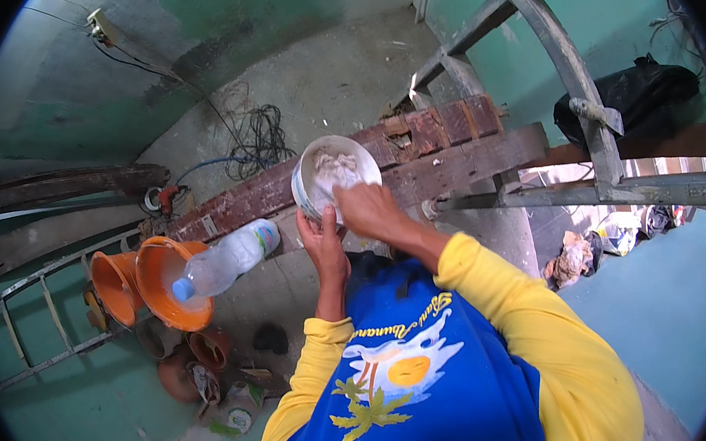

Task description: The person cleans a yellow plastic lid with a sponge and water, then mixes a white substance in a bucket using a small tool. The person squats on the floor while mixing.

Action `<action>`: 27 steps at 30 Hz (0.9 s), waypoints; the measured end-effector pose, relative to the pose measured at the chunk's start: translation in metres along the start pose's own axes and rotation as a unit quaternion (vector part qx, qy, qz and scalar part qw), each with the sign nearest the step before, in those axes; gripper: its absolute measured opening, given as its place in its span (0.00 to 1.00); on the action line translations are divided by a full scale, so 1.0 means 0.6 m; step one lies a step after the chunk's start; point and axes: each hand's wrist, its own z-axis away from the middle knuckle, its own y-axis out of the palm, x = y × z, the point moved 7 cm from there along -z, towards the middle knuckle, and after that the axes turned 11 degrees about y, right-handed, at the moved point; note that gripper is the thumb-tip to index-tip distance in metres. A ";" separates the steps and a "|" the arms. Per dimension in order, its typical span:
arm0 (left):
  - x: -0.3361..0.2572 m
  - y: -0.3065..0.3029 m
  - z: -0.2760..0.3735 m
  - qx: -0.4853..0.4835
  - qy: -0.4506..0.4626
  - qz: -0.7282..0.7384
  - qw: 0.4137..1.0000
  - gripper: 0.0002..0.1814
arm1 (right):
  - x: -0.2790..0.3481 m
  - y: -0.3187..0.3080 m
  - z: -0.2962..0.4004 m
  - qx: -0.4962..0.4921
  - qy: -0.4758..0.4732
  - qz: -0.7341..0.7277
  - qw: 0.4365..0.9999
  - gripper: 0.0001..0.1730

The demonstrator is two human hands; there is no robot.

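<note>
A white plastic tub [368, 158] with a whitish, lumpy paste [332, 171] inside is near the centre. My left hand [327, 240] grips its near side, thumb up against the wall. Reaching over the rim from the right, my right hand [363, 209] has its fingers curled at the paste; whether it holds a tool inside the tub is hidden. Just left of my left hand, a clear plastic bottle [221, 265] with a blue cap lies tilted, its cap end over an orange bucket [145, 264].
A worn reddish timber plank [247, 197] runs behind the tub. Tangled black cable [262, 141] lies on the floor beyond. A ladder [42, 305] and a second orange bucket [107, 286] are at the left. Metal framing [548, 41] with a putty knife [596, 113] on it rises at the right.
</note>
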 end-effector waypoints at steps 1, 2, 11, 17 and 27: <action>0.007 -0.001 0.009 0.016 0.012 -0.007 1.000 0.33 | -0.017 0.007 -0.022 -0.026 0.019 -0.002 0.999 0.15; 0.003 0.004 0.002 0.034 0.035 -0.013 0.999 0.33 | -0.019 -0.002 -0.045 -0.061 0.029 -0.004 0.998 0.16; 0.004 0.002 0.006 0.032 0.052 0.003 0.998 0.34 | -0.016 -0.010 -0.061 -0.052 0.024 -0.023 0.998 0.18; -0.008 -0.028 -0.027 0.006 -0.009 -0.015 1.000 0.34 | 0.010 0.003 -0.003 0.035 -0.098 0.081 0.991 0.17; -0.085 -0.001 -0.095 0.167 0.019 -0.080 0.983 0.44 | -0.054 -0.153 -0.095 -0.089 -0.129 0.119 0.981 0.15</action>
